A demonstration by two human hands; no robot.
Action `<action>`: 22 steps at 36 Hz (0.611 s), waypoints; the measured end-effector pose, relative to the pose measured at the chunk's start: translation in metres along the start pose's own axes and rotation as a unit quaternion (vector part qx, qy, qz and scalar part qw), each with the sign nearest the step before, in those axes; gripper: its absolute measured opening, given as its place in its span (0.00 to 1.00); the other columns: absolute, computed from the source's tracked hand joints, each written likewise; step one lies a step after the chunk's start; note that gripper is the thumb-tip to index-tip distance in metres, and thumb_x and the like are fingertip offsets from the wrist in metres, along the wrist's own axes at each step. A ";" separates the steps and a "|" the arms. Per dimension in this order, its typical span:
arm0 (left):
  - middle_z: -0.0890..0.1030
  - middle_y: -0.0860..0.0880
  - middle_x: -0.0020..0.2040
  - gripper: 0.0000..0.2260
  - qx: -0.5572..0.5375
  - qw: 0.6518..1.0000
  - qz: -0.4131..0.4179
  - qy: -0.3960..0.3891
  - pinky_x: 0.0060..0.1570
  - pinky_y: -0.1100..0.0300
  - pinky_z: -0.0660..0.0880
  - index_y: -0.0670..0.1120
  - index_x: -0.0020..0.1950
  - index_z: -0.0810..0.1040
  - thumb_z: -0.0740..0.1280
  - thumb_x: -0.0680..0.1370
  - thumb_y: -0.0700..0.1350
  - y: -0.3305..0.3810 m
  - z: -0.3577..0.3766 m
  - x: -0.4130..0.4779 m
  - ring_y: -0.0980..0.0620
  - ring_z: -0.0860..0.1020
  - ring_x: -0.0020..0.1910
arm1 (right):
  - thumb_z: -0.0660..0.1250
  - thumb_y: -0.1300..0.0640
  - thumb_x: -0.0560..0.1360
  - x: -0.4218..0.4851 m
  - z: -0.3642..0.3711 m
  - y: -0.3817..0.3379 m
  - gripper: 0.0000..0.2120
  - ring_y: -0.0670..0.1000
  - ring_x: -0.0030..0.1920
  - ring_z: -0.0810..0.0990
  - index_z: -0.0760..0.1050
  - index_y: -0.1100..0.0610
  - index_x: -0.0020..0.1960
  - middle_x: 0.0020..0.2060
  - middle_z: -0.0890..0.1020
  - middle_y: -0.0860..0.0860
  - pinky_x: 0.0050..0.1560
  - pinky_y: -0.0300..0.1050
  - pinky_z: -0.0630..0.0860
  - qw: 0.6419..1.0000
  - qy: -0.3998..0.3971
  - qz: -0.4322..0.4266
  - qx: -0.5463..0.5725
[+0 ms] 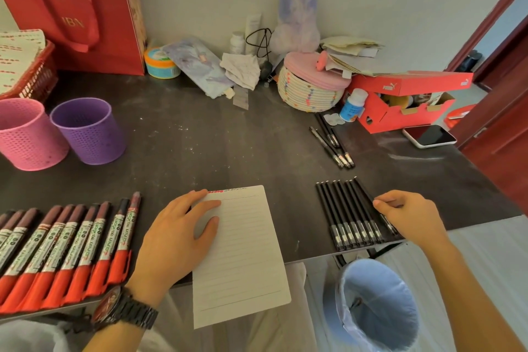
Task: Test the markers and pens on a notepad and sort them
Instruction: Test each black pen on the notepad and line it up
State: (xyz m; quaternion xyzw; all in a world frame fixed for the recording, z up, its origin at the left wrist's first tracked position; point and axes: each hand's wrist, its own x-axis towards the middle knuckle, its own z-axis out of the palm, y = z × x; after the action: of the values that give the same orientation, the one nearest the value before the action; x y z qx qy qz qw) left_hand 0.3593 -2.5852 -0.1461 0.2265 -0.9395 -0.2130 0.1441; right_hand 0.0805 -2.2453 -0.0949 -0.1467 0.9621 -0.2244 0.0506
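The step in hand is pen selection. The left hand [177,237] lies on the upper left part of the notepad [243,251], fingers straight and spread, pressing it flat. The notepad sits at the near middle of the table [228,146], with its near end overhanging the edge. Its ruled lines appear unmarked. The right hand [408,217] is at the near right, thumb and forefinger curled in a narrow pinch on the rightmost pen [364,191] of the row of black pens [345,214]. That pen lies on the table, slightly slanted, touching its neighbour. The red markers [65,246] lie in a row at the near left, untouched. A pink cup [25,137] and a purple cup [88,131] stand at the far left. Three loose pens [331,143] lie apart, farther back on the right. A lined bin [380,303] stands below the table's near right edge. The next move probably calls for lifting the pinched pen clear without disturbing the row, uncapping it if capped, and bringing the tip to a free line while the left hand holds the pad.
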 end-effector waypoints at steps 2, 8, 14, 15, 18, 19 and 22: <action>0.72 0.57 0.72 0.16 0.002 1.000 0.001 -0.005 0.68 0.49 0.69 0.60 0.68 0.75 0.61 0.80 0.57 0.000 0.000 0.000 0.52 0.68 0.72 | 0.71 0.49 0.77 -0.002 0.000 -0.001 0.02 0.41 0.39 0.76 0.82 0.45 0.47 0.34 0.79 0.35 0.44 0.43 0.71 1.000 0.001 0.003 0.000; 0.72 0.57 0.72 0.17 0.007 1.000 -0.002 -0.006 0.67 0.48 0.70 0.60 0.68 0.75 0.61 0.80 0.57 0.001 -0.001 0.000 0.52 0.68 0.72 | 0.71 0.49 0.77 -0.006 -0.002 -0.006 0.01 0.36 0.39 0.74 0.81 0.45 0.48 0.35 0.79 0.36 0.39 0.36 0.69 1.000 -0.007 0.009 0.004; 0.72 0.56 0.72 0.16 0.007 1.000 -0.003 -0.008 0.67 0.48 0.69 0.59 0.68 0.76 0.62 0.80 0.56 0.002 -0.002 0.000 0.51 0.69 0.72 | 0.71 0.49 0.78 -0.012 -0.002 -0.009 0.01 0.41 0.40 0.79 0.81 0.46 0.48 0.36 0.81 0.38 0.42 0.42 0.72 0.999 -0.021 0.020 0.013; 0.72 0.56 0.72 0.16 0.007 1.000 -0.003 -0.010 0.67 0.48 0.69 0.59 0.68 0.76 0.62 0.80 0.56 0.003 -0.002 0.000 0.51 0.69 0.72 | 0.71 0.50 0.78 -0.013 -0.003 -0.010 0.01 0.43 0.40 0.81 0.81 0.46 0.48 0.37 0.82 0.40 0.42 0.43 0.73 0.999 -0.025 0.020 0.015; 0.72 0.56 0.72 0.17 0.006 1.000 -0.002 -0.013 0.68 0.48 0.69 0.59 0.68 0.75 0.62 0.80 0.56 0.002 -0.003 0.000 0.51 0.68 0.72 | 0.70 0.49 0.78 -0.015 -0.003 -0.012 0.01 0.46 0.40 0.83 0.80 0.46 0.48 0.37 0.84 0.41 0.41 0.43 0.75 0.999 -0.029 0.018 0.006; 0.71 0.56 0.72 0.17 0.003 1.000 -0.001 -0.012 0.68 0.48 0.68 0.59 0.68 0.75 0.62 0.80 0.56 0.002 -0.004 0.000 0.51 0.68 0.72 | 0.70 0.49 0.78 -0.015 -0.003 -0.013 0.02 0.46 0.39 0.83 0.80 0.45 0.48 0.37 0.83 0.41 0.40 0.42 0.74 0.999 -0.027 0.018 0.000; 0.71 0.57 0.73 0.17 0.002 1.000 0.003 -0.007 0.69 0.49 0.68 0.59 0.68 0.76 0.62 0.80 0.56 0.002 -0.004 -0.001 0.52 0.67 0.72 | 0.69 0.47 0.79 -0.013 0.001 -0.014 0.03 0.46 0.40 0.81 0.80 0.44 0.48 0.36 0.82 0.40 0.38 0.42 0.72 1.000 -0.008 0.024 -0.014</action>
State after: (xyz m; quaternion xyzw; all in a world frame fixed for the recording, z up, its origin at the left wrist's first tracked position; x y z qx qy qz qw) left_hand 0.3610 -2.5844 -0.1416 0.2226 -0.9414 -0.2128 0.1374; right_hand 0.0968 -2.2534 -0.0888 -0.1263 0.9679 -0.2083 0.0616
